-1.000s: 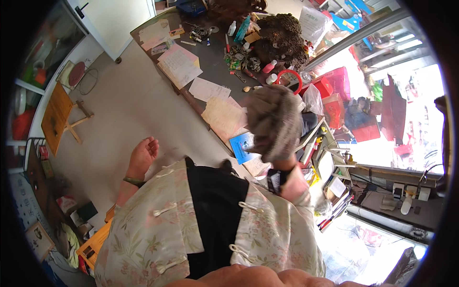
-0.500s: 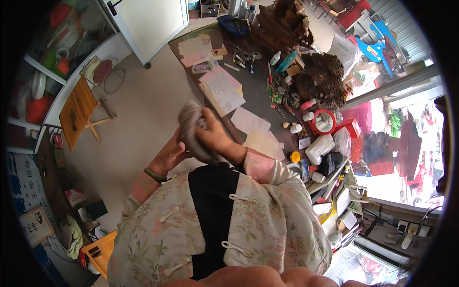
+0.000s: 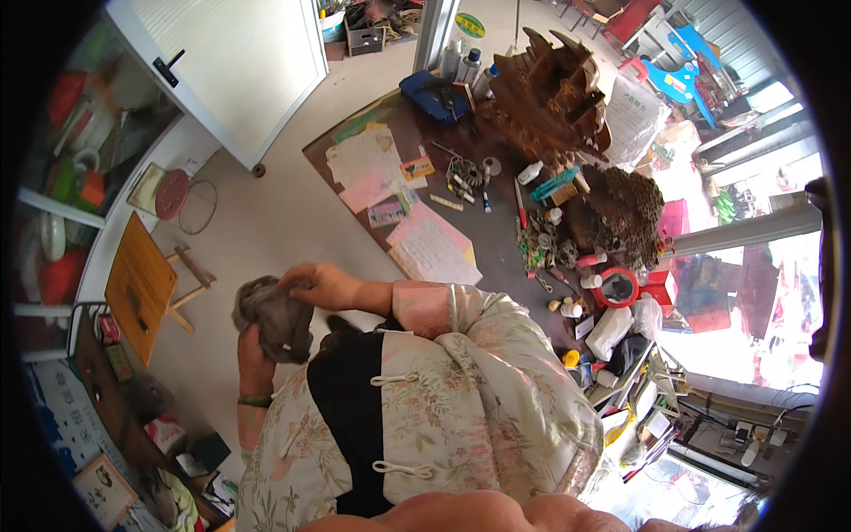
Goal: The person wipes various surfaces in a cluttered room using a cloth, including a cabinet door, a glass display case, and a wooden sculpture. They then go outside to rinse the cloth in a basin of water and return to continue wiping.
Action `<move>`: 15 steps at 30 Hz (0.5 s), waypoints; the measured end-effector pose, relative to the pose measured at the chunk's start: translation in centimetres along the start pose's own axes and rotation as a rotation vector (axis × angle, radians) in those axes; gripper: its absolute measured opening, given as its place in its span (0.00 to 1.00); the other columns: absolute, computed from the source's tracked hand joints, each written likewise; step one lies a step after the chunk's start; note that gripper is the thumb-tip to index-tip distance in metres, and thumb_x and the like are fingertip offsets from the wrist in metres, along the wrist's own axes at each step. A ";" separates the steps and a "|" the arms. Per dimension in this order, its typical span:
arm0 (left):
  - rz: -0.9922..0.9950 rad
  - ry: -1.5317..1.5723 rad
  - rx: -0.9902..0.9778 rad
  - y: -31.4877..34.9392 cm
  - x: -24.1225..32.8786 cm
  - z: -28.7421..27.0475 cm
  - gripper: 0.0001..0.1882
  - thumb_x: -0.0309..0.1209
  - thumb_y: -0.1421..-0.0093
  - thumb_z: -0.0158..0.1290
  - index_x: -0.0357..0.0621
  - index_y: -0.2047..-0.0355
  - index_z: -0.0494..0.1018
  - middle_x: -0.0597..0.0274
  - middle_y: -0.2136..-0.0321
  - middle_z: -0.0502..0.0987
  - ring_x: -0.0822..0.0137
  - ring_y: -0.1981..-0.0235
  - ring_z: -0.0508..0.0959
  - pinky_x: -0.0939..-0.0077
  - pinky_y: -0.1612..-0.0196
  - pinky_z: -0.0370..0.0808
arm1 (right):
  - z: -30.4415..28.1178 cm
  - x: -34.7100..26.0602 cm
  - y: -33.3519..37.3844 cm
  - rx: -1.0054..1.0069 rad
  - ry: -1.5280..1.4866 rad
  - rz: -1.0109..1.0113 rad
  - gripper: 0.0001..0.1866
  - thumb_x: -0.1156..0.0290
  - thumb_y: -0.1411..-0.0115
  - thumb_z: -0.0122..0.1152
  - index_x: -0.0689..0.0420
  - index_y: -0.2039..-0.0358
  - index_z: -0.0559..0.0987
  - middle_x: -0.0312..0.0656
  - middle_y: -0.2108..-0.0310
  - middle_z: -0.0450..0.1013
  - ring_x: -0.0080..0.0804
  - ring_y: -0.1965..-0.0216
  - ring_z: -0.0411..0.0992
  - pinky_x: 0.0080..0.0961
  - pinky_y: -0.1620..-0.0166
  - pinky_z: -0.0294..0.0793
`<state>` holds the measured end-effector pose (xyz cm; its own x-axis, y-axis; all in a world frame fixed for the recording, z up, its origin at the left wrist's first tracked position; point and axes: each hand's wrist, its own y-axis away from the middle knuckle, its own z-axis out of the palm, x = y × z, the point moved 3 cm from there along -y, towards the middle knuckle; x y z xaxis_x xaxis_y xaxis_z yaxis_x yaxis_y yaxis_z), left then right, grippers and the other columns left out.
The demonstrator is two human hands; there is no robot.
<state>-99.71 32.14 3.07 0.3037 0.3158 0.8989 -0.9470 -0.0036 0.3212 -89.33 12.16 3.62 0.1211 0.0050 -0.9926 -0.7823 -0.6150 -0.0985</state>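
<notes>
A crumpled grey-brown cloth [image 3: 282, 317] is between my hands, in front of my body and over the floor. My left hand [image 3: 254, 356] grips its lower left side, with a dark bracelet on the wrist. From the right, my right hand [image 3: 326, 288] reaches across and pinches the upper right edge of the cloth. Folds of the fabric hide some of my fingertips. Both hands are off the dark desk [image 3: 498, 250], to the left of it.
Papers [image 3: 433, 248], small tools and bottles crowd the desk. At its far side stand a brown carved wooden piece [image 3: 550, 102] and a rough dark lump [image 3: 612, 213]. A wooden folding table [image 3: 142, 288] is at the left, near a white door [image 3: 235, 75].
Both hands and the cloth have moved left, away from the desk edge. The cloth looks more spread out and bunched now. My view has also shifted.
</notes>
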 end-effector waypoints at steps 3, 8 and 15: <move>-0.111 0.294 0.132 -4.3 2.0 -4.0 0.22 0.34 0.33 0.37 0.33 0.44 0.63 0.53 0.45 0.69 0.59 0.47 0.72 0.62 0.46 0.71 | 0.0 1.3 -5.9 -0.100 0.055 0.010 0.11 0.72 0.45 0.60 0.55 0.60 0.79 0.44 0.64 0.76 0.36 0.59 0.75 0.30 0.55 0.73; -0.312 0.157 0.150 -12.2 7.8 -10.8 0.21 0.38 0.32 0.39 0.38 0.44 0.64 0.53 0.47 0.70 0.62 0.48 0.73 0.62 0.51 0.75 | 0.1 1.5 -16.2 -0.041 0.093 0.045 0.11 0.74 0.48 0.59 0.56 0.62 0.80 0.42 0.64 0.77 0.32 0.61 0.75 0.28 0.55 0.74; -0.377 0.052 -0.065 -23.2 17.7 -14.7 0.22 0.40 0.36 0.45 0.36 0.48 0.67 0.55 0.58 0.76 0.61 0.63 0.79 0.61 0.65 0.81 | -1.3 2.0 -26.7 0.277 -0.033 0.176 0.12 0.73 0.50 0.55 0.57 0.64 0.80 0.46 0.65 0.77 0.38 0.61 0.75 0.31 0.56 0.74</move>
<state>-73.93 51.80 7.17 0.6280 0.3311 0.7043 -0.7748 0.1818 0.6055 -67.42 27.52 4.35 -0.0467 -0.0542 -0.9974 -0.9265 -0.3708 0.0635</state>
